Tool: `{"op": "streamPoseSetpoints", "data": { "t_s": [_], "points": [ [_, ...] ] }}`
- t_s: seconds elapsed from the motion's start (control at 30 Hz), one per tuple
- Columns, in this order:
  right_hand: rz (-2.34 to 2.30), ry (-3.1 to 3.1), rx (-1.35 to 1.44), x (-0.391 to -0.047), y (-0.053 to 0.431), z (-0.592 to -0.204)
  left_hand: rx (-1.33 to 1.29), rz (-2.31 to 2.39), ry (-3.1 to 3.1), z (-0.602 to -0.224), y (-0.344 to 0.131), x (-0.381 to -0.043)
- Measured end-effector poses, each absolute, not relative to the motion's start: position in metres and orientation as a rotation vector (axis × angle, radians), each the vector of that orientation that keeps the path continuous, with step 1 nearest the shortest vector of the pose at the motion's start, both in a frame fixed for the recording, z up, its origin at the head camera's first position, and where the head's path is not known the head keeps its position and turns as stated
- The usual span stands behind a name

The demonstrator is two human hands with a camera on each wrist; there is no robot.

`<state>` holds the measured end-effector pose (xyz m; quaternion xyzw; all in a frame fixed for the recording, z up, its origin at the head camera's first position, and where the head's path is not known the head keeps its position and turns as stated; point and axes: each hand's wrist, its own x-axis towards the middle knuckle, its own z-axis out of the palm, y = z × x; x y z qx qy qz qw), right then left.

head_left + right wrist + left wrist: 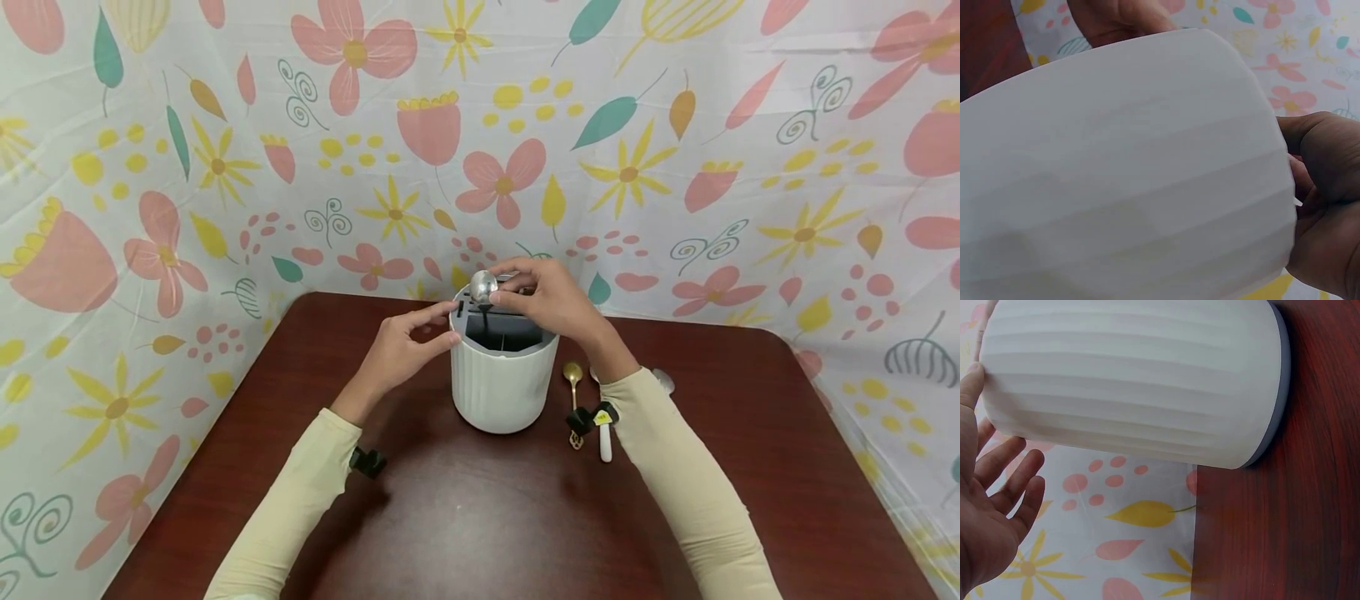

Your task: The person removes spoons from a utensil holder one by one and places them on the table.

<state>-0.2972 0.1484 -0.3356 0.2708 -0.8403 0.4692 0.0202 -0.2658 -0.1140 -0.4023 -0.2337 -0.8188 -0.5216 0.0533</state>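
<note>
A white ribbed utensil holder [498, 392] with a dark slotted insert stands upright on the table. My right hand [551, 300] pinches a silver spoon [482, 288] above its opening. The spoon's bowl is uppermost, and its dark handle points down into the holder. On the holder's left side, my left hand [405, 350] touches the rim with thumb and forefinger extended. The left wrist view shows this hand's other fingers [1025, 481] loosely bent beside the ribbed wall. In the right wrist view the holder's wall hides the spoon from sight.
To the right of the holder lie a gold spoon [573, 375] and a utensil with a white handle [605, 442], partly covered by my right wrist. A silver spoon bowl [663, 381] shows beyond the sleeve. Flower-patterned cloth [502, 179] rises behind the brown table [450, 517].
</note>
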Motion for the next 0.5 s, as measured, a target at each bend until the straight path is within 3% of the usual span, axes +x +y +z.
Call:
{"op": "streamPoseSetpoints", "data": {
  "t_s": [0.5],
  "points": [
    [1.548, -2.473, 0.829, -0.292, 0.158, -0.308, -0.723, -1.604, -2.469, -0.412, -0.116, -0.272]
  ]
}}
